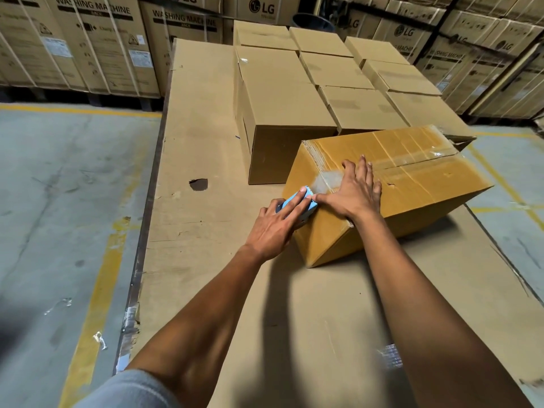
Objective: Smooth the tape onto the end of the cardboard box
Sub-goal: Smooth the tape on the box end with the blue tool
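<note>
One broad sheet of cardboard (294, 319) covers the work surface, and everything else is best placed against the cardboard box (412, 184) lying skewed on it, a darker carton than the plain closed cartons (294, 92) stacked just behind it. Judging by its creased walls and old tape lines, this box is stiff along its edges but likely to give in the middle of a panel, so pressure belongs near the corner and the seam, where the flaps back each other up. Whether it is full or empty cannot be told. On its near-left end, clear tape (325, 178) shows as a pale glossy patch wrapping over the top edge; thin and slick, it should wrinkle if rubbed crosswise and lie flat if stroked outward along its length. The right hand (357, 191) lies open and flat on the box top beside that patch, fingers spread, thumb touching the edge. The left hand (278, 222), at the same end, is wrapped around a blue tape dispenser (300, 206) pressed against the end face, its toothed blade right at the tape.
</note>
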Demonstrator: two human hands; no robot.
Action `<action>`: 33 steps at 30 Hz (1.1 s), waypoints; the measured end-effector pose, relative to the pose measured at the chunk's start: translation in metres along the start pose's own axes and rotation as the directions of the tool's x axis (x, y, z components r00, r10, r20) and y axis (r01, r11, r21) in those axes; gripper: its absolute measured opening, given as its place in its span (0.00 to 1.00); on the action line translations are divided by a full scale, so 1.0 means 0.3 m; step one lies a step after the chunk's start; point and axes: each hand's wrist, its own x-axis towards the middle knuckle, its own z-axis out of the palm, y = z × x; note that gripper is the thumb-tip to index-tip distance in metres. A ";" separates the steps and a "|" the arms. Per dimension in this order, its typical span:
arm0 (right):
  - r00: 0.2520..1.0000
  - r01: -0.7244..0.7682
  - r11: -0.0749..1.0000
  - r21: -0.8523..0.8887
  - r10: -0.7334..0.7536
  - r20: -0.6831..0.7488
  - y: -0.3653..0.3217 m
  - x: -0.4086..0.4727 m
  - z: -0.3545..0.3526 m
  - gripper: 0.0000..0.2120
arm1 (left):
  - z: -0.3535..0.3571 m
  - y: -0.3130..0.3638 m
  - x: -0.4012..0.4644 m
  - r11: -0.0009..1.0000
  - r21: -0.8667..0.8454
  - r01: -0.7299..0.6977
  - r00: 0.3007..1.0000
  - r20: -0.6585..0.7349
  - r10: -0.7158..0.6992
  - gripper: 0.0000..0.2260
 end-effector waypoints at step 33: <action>1.000 -0.006 1.000 -0.013 0.007 0.029 0.000 0.010 0.019 0.50 | -0.030 -0.006 0.017 0.986 -0.164 0.023 1.000 0.020 -0.019 0.29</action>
